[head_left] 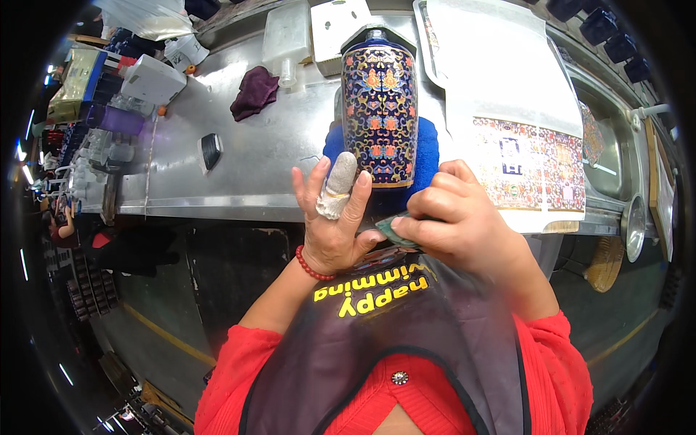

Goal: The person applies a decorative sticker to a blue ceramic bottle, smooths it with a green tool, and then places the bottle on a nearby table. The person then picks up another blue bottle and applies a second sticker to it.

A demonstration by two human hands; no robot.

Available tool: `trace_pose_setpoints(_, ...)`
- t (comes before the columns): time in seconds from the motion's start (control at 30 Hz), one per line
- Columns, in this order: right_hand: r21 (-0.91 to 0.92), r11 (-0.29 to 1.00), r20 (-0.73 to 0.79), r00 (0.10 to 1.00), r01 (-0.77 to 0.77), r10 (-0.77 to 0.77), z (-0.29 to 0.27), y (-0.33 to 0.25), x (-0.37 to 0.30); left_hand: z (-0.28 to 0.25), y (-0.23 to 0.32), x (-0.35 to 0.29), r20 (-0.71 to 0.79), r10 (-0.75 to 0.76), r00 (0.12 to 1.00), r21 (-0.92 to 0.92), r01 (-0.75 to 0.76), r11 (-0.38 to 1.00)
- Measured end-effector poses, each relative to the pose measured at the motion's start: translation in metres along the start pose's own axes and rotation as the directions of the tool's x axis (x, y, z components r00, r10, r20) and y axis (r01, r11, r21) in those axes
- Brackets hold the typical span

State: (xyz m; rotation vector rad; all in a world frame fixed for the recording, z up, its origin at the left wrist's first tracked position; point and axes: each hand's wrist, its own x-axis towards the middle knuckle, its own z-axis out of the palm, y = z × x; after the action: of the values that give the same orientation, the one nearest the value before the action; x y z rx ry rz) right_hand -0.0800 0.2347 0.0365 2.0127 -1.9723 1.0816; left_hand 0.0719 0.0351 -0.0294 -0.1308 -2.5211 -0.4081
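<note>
My left hand (335, 225) is open with its fingers spread. A grey-white cloth finger cover (339, 181), tied with a band, sits on one finger, and a red bead bracelet (313, 265) rings the wrist. Closed in a pinch, my right hand (453, 214) holds a small dark green flat piece (393, 232); its material is unclear. My left thumb is close to that piece; whether it touches is unclear. Just beyond both hands, a dark blue bottle (378, 116) with a colourful floral pattern rests on a blue towel (428, 152), its neck pointing away from me.
The metal worktable (188, 185) bears a dark purple cloth (255, 93), a small black block (210, 151) and a clear plastic container (286, 38). To the right, patterned sheets (529, 163) lie by white paper (500, 65), near a sink (612, 177) and a metal bowl (633, 228).
</note>
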Motion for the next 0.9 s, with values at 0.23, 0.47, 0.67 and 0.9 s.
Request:
trace_pose_setpoints(0.23, 0.169, 0.950, -0.286, 0.909, -0.263, 0.302, 0.003, 0.011, -0.014, -0.004, 0.009, 0.007, 0.048, 0.009, 0.999, 0.094, -0.013, 0.995)
trace_pose_setpoints(0.47, 0.187, 0.936, -0.358, 0.867, -0.297, 0.347, 0.009, 0.021, -0.021, -0.008, 0.014, 0.019, 0.039, 0.086, 0.996, 0.068, -0.088, 0.994)
trace_pose_setpoints(0.67, 0.074, 0.980, -0.364, 0.910, -0.186, 0.200, 0.017, 0.024, -0.011, -0.005, 0.002, 0.030, -0.090, -0.085, 0.992, -0.052, 0.080, 0.995)
trace_pose_setpoints(0.9, 0.207, 0.976, -0.138, 0.986, -0.061, 0.091, 0.015, 0.012, -0.014, 0.001, -0.014, 0.040, -0.036, -0.079, 0.996, 0.015, 0.080, 0.997)
